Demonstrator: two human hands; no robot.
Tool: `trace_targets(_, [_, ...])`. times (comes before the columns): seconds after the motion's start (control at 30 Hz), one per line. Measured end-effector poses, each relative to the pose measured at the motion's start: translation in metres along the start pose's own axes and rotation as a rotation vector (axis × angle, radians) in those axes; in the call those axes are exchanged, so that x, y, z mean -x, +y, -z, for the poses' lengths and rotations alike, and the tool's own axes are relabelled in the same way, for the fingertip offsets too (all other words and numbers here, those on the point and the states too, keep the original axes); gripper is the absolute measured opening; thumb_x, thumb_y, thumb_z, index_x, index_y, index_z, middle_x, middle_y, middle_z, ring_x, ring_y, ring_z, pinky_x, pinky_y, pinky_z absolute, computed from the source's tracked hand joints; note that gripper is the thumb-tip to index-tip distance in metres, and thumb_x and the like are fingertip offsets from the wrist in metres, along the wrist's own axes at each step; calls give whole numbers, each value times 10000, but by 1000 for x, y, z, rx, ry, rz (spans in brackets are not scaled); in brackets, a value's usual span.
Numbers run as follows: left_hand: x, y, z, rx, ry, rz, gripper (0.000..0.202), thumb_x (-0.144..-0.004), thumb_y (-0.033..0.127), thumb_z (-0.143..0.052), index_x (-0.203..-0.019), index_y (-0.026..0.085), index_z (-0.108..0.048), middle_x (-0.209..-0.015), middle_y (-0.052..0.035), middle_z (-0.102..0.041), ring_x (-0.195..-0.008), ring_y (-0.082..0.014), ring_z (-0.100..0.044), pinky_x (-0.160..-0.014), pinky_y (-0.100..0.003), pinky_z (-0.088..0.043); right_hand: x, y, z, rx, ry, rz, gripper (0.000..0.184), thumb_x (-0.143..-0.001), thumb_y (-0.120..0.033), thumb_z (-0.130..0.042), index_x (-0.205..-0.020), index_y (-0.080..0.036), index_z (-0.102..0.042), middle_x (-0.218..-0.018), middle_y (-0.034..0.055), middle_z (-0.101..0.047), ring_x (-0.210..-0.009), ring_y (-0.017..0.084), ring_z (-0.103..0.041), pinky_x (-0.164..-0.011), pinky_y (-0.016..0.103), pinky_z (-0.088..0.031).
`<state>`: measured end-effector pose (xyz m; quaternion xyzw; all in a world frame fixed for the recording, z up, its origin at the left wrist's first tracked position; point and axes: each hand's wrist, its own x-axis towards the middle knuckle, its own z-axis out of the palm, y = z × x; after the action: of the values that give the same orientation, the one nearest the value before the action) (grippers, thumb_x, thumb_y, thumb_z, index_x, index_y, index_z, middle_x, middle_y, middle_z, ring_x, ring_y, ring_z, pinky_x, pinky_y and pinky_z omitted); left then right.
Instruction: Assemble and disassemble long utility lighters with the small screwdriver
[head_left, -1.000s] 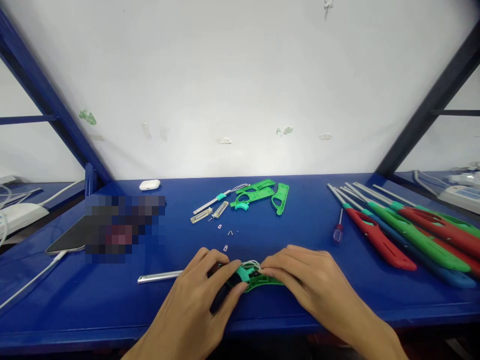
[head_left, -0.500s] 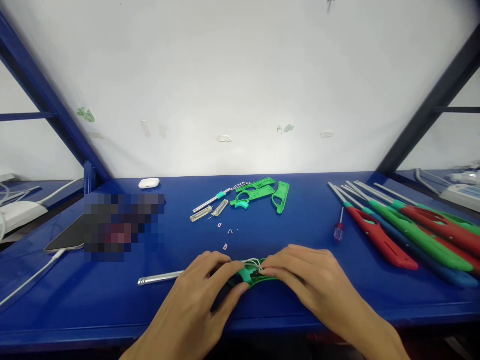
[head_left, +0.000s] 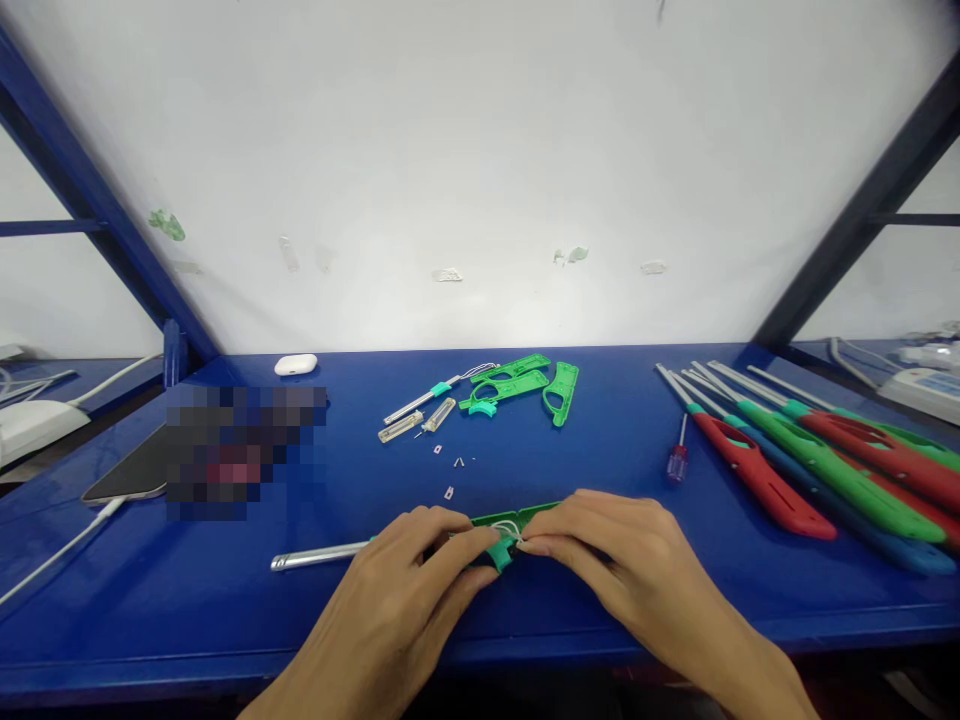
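Near the table's front edge, both hands work on a partly opened long-reach lighter. Its silver tube (head_left: 322,556) sticks out to the left of my left hand (head_left: 412,575). That hand is closed, thumb and fingers pinching around the teal trigger (head_left: 499,553). My right hand (head_left: 626,545) is closed as well, its fingertips pressed together at a small dark part and the loops of white wire (head_left: 508,526). Behind the fingertips shows the lighter's green casing (head_left: 491,519), mostly covered by both hands. Exactly what sits between the right fingertips is hidden.
Farther back lie green casing pieces (head_left: 517,385), a loose lighter tube (head_left: 416,403), clear fuel tanks (head_left: 401,427) and tiny screws (head_left: 459,462). To the right are a screwdriver (head_left: 677,463) and several lighters (head_left: 765,480). At left are a phone (head_left: 124,465) and a white earbud case (head_left: 296,365).
The green casing has turned, so its edge now shows behind the fingertips rather than below them. The teal trigger now points down toward me. Both hands stay in nearly the same place.
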<state>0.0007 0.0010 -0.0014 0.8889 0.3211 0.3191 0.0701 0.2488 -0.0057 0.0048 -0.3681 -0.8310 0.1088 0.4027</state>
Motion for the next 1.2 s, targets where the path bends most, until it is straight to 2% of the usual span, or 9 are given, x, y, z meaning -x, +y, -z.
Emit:
trace_targets(0.13, [2,-2,0,44,-56,-6,387,-1100,127,-499,-1447,291,-557,-1186,-30,-678,-1011,-182,-667,-906,-326,-574,0,0,0,-16,-28,-5,122,-1038,-181,-645,-1058,-257,-739,-992,-50,-825,-828,131,-748,-780,239,-528])
trace_targets(0.3, [7,-7,0,75,-49,-44,462,-1069,37,-504,-1471,260,-549,-1169,-48,-663,-964,-174,-646,-836,-311,-557,-1,-2,1,-93,-45,-41,126,-1037,-197,-650,-1058,-264,-755,-980,-49,-821,-836,122,-749,-800,215,-542])
trace_targets(0.5, [6,-4,1,89,-2,-46,418,-1044,-16,-512,-1371,225,-606,-1116,-44,-641,-913,-149,-633,-785,-270,-529,-3,-6,2,-176,-42,-112,107,-1021,-194,-678,-1011,-280,-741,-942,-74,-802,-834,92,-744,-819,158,-534])
trace_targets(0.6, [4,-2,2,84,44,-73,377,-1041,-20,-493,-1305,211,-632,-1082,-44,-642,-885,-144,-636,-764,-256,-529,-3,-9,0,-257,-11,-197,68,-994,-211,-716,-1001,-276,-699,-933,-75,-786,-782,91,-741,-758,146,-550])
trace_targets(0.77, [6,-3,3,18,9,-72,573,-986,-86,-380,-1397,249,-598,-1056,-49,-624,-862,-147,-635,-724,-250,-518,-5,-12,-1,-335,7,-249,94,-966,-200,-746,-953,-286,-711,-888,-85,-779,-747,90,-735,-734,136,-562])
trace_targets(0.97, [8,-3,2,4,-45,-18,505,-980,-53,-364,-1292,259,-611,-930,-14,-534,-731,-144,-546,-635,-245,-447,-5,-14,0,-304,-15,-200,121,-978,-173,-720,-940,-287,-737,-876,-73,-790,-757,104,-732,-777,160,-576])
trace_targets(1.1, [7,0,3,12,-120,28,504,-976,-51,-331,-1274,264,-588,-913,-3,-470,-728,-151,-511,-637,-261,-405,-6,-16,1,-277,20,-112,121,-1013,-228,-684,-911,-271,-734,-811,-61,-774,-713,105,-714,-754,164,-568])
trace_targets(1.2, [7,3,5,10,-143,25,525,-952,-73,-328,-1292,255,-558,-927,-7,-451,-745,-162,-495,-659,-278,-402,-7,-17,0,-267,28,-80,129,-1003,-186,-694,-906,-267,-718,-810,-83,-769,-700,77,-697,-739,128,-541])
